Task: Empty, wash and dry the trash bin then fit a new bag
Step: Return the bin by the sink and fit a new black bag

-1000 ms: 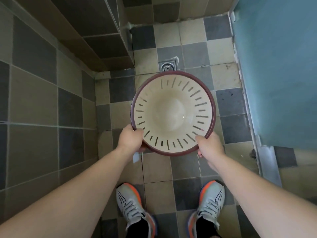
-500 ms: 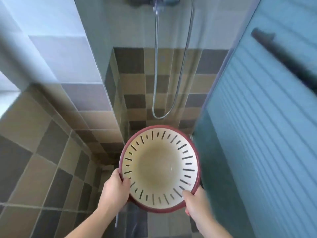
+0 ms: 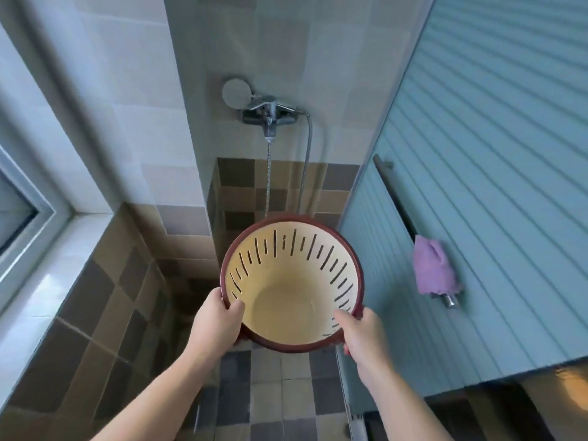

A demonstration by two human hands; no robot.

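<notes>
Trash bin (image 3: pixel 291 283) first: we count one, a round cream-coloured bin with a dark red rim and a ring of narrow slits in its wall, and nothing lying inside it. In the head view, the only one we have, we hold it in the air with its mouth tipped toward us, below the shower tap (image 3: pixel 269 113) and above the checkered floor (image 3: pixel 280 396).

We count two hands, both on the near rim. Our left hand (image 3: pixel 217 324) grips the rim at its lower left: the thumb hooks over the edge and lies against the inner wall, while the fingers (image 3: pixel 213 300) curl round the outside. Our right hand (image 3: pixel 361 334) grips the rim at its lower right in the same way, thumb pressed on the inside wall, the rest of the hand wrapped under the rim. Neither hand is spread; both are closed on the rim.

Around the bin we count one tap with one round shower head (image 3: pixel 237 92) beside it and one metal hose (image 3: pixel 306 173) looping down the tiled wall. To the right stands one blue slatted door (image 3: pixel 496 186) with one bar handle (image 3: pixel 394 198), and one purple cloth (image 3: pixel 434 270) hangs over the bar's lower end. One window frame (image 3: pixel 30 214) shows at the far left.
</notes>
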